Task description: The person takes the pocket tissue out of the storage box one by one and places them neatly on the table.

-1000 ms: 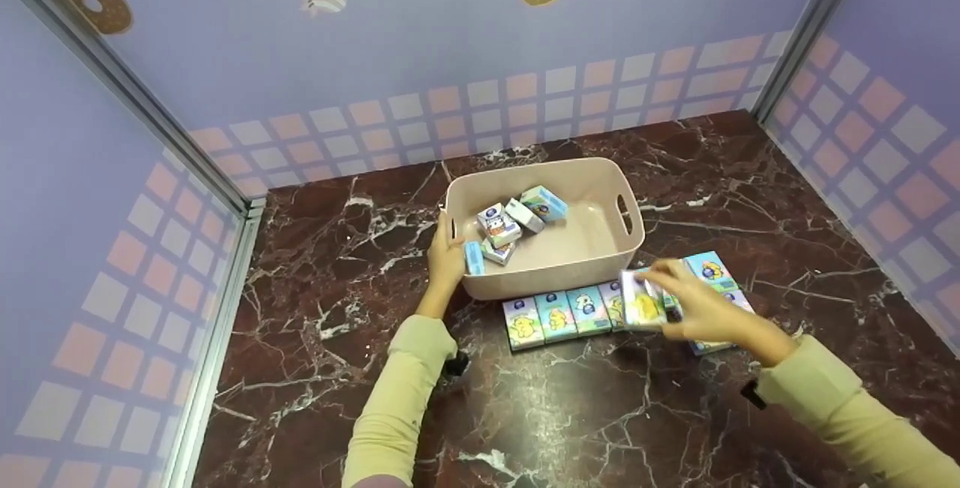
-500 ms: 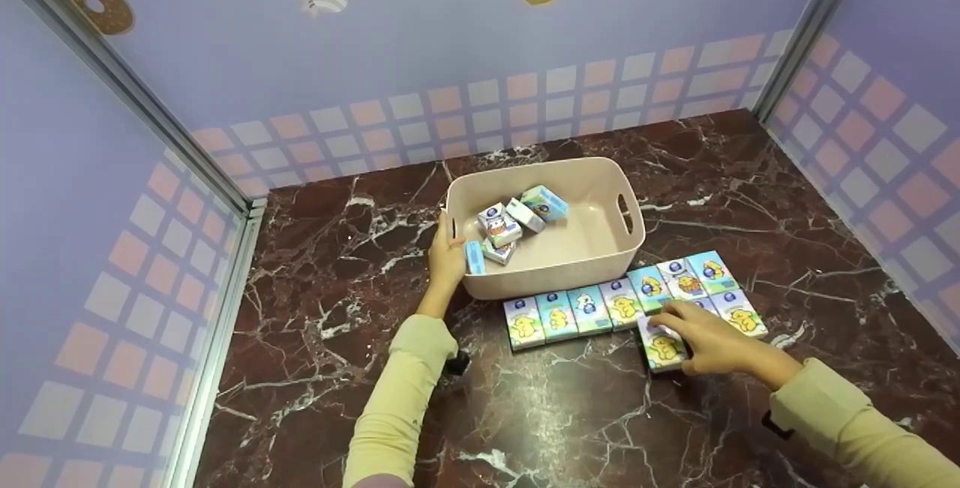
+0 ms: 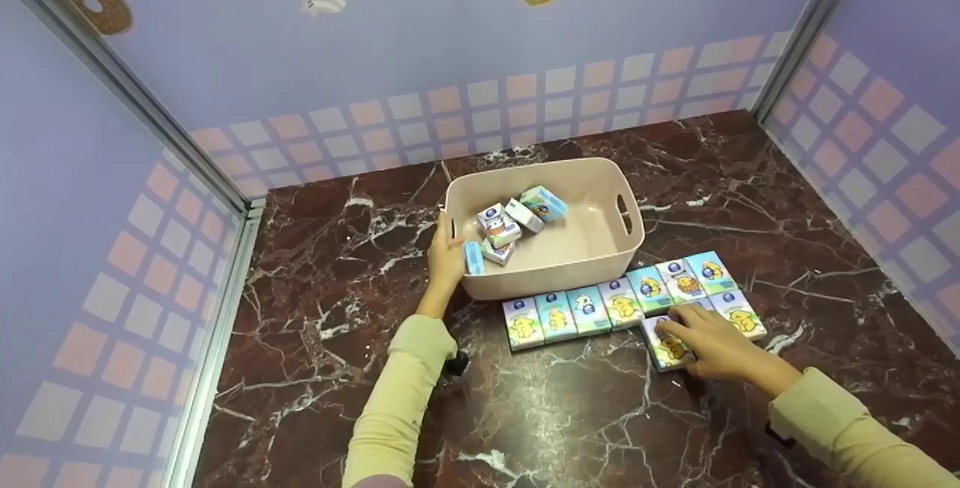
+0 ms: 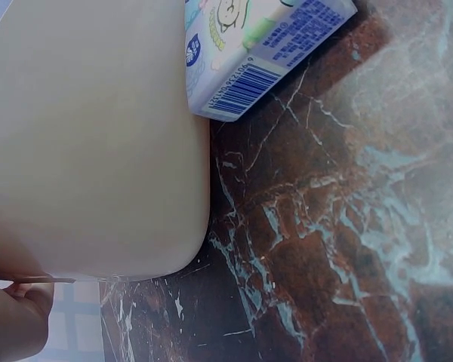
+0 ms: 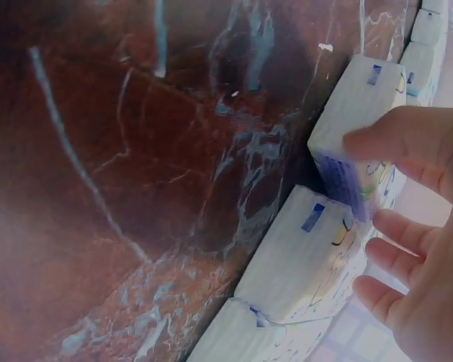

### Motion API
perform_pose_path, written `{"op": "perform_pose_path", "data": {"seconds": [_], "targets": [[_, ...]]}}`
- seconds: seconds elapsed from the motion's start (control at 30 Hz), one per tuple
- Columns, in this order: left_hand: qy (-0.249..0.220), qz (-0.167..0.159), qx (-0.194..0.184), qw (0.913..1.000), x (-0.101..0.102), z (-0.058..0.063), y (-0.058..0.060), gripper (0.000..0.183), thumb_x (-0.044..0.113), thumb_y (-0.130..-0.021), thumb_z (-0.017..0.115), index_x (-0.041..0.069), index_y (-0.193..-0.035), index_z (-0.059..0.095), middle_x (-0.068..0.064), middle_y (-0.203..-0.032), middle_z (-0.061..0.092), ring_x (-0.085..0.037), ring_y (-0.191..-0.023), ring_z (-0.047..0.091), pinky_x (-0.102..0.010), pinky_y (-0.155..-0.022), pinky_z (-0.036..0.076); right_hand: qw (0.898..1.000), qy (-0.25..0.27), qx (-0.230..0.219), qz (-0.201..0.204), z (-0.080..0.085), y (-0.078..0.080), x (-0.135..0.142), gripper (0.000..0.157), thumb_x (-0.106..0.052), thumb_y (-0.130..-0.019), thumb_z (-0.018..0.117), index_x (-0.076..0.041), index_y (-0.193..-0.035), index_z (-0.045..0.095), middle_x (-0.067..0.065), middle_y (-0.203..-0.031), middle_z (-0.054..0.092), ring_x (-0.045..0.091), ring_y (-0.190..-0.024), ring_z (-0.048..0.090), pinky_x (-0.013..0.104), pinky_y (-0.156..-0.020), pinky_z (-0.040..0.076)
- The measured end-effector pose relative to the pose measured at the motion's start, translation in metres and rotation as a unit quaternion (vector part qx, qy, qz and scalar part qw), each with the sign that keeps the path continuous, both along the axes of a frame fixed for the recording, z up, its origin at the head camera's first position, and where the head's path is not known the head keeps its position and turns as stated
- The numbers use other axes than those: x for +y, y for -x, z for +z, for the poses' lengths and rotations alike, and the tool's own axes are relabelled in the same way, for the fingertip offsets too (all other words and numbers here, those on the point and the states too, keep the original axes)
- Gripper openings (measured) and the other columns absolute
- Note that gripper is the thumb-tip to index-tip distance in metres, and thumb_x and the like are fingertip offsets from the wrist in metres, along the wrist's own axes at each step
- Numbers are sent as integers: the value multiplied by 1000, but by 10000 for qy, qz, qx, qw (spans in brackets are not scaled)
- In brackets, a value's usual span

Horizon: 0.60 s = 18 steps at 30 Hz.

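Note:
My left hand (image 3: 446,254) grips the left end of a beige plastic basket (image 3: 551,276) at its handle hole, with the thumb over the rim. Several small tissue packs (image 3: 499,226) lie jumbled in the basket's left half. In front of it, more tissue packs (image 3: 589,310) with cartoon prints lie side by side in a row. My right hand (image 3: 716,343) holds a tissue pack (image 3: 663,357) low on the table in the nearer row, partly covering it and the pack behind. In the right wrist view, the thumb presses that pack's side, and the other fingers are partly bent.
A dark red marbled tabletop (image 3: 337,368) lies under everything. Purple printed walls (image 3: 420,31) stand behind and at both sides. The basket's right handle hole (image 3: 625,214) is uncovered. A tissue pack (image 4: 264,56) sits against the basket's outer wall in the left wrist view.
My right hand has brought a tissue pack from above the back row down to the nearer row, then shifted it slightly right. The left hand and basket have stayed still.

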<state>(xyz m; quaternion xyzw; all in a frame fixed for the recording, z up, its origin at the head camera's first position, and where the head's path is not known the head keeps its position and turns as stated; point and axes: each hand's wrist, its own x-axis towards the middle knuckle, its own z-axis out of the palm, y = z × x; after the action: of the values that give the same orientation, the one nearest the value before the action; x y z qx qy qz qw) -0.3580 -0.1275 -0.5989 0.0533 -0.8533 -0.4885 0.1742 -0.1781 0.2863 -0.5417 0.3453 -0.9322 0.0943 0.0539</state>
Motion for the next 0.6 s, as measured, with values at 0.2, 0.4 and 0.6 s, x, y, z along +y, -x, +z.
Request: {"op": "perform_pose_path", "data": {"seconds": [0.2,0.4,0.6], "targets": [[-504,-75,-399,9979,16,77,-49,65,-5,-77,43,7,-139,28,-14,-137,39,-29,-111,51,-39,-102,31,9995,69,-297,-48,-3,-2,-7,72,-36,-54,79,-14,-118,54,18,-124,46,35,-112,44,56,-84,39],[-461,-113,-75,9988,12,58,-38,71,-6,-72,41,14,-139,29,-12,-135,42,-24,-93,60,-35,-97,37,9995,119,-147,262,-6,-1,-11,59,-30,-59,77,-19,-114,58,18,-122,48,37,-109,46,56,-81,40],[-485,-181,-76,9986,6,42,-26,71,-5,-74,41,18,-140,27,-7,-137,42,-19,-93,61,-33,-96,38,9996,61,-198,183,-4,1,-9,49,-17,-58,75,-20,-105,62,19,-120,49,37,-106,48,54,-78,43]]}}
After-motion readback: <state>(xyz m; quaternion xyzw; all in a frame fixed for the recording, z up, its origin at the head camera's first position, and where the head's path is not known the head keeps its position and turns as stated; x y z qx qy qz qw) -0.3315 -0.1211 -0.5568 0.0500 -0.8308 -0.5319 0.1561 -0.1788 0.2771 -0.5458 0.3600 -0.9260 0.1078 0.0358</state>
